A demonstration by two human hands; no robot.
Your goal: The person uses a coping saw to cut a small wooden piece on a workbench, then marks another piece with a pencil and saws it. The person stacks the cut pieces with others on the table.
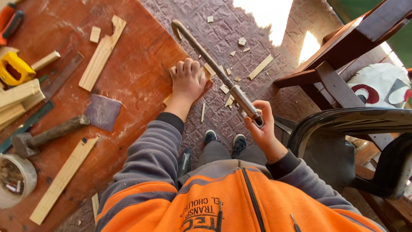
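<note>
My left hand (187, 79) presses flat on a small piece of light wood (208, 69) at the corner of the red-brown worktable (141, 56). My right hand (261, 124) grips the handle end of a metal hacksaw frame (214, 71). The frame runs diagonally up and left past my left hand's fingers, ending in a curved tip near the table edge. The blade is hidden against the wood. My two shoes (224, 139) show on the paving below.
On the table lie a hammer (47, 135), a grey sheet of sandpaper (103, 111), several wooden strips (102, 53), a yellow-handled tool (15, 68) and a tin of nails (15, 180). Wood offcuts litter the paving (240, 47). A black plastic chair (352, 141) and a wooden frame (339, 64) stand at right.
</note>
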